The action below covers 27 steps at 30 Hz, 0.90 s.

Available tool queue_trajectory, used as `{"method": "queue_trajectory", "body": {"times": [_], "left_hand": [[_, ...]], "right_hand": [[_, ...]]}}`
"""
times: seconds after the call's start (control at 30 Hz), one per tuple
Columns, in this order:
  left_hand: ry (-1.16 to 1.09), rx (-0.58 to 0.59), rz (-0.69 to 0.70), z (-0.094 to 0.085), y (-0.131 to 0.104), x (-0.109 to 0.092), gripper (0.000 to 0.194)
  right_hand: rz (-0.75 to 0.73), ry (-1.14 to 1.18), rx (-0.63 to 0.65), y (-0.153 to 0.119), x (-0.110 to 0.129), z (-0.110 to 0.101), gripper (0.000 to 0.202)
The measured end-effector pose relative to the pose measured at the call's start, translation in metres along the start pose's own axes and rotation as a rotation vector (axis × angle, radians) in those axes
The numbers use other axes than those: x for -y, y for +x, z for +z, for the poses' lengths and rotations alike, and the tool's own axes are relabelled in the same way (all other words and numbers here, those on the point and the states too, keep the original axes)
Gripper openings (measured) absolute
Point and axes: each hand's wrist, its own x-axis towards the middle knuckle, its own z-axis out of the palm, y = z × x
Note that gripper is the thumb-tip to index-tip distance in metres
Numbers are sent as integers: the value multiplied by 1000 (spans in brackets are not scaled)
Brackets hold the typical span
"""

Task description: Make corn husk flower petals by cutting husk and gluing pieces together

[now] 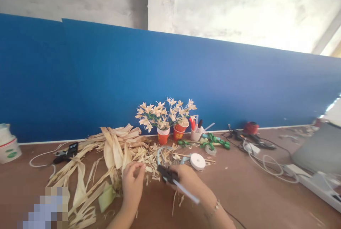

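My right hand (183, 177) is wrapped round a black glue gun (168, 175), from whose rear a whitish stick juts toward the lower right. Left of it, my left hand (133, 182) has its thumb and forefinger close together; anything between them is too small to make out. Dried husks (114, 147) lie beside and behind my left hand, with small scraps (146, 158) just beyond both hands. A white tape roll (197, 161) sits beyond my right wrist. Behind, pale husk flowers (160, 113) stand in a red paper cup (163, 136) and a second red cup (179, 131).
A pen cup (196, 134), green-wrapped stems (217, 140) and a clear tape roll (210, 149) stand or lie at the back right. Cables and a white power strip (314, 186) are on the right. A white tub (10, 147) is far left, before a blue partition (106, 79).
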Motion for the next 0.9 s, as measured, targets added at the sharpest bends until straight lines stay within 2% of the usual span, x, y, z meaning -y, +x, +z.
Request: {"method": "queue_trajectory", "body": {"times": [0.1,0.2,0.3,0.37,0.47,0.57,0.9], "left_hand": [[-46,-56,-15,-1,1,0,31],[-56,-40,-34,-1,0,-1,32],[-64,-36,-37,1,0,-1,31],[-70,-46,-29,2,0,-1,31],[-78,-57,-10,3,0,-2,30],[-78,-64,2,1,0,-3,29],[-99,-82,-29,1,1,-3,32]], "right_hand": [[182,-335,-173,8,-15,-12,22],[353,-421,-287,13,-39,-29,25],[545,-489,-252,8,-61,-39,31],[618,-519,-204,2,-73,-37,30],[657,-525,-149,-5,-82,-28,26],[653,-568,-160,-6,-88,-24,29],[653,-517,-171,-7,-105,-33,46]]}}
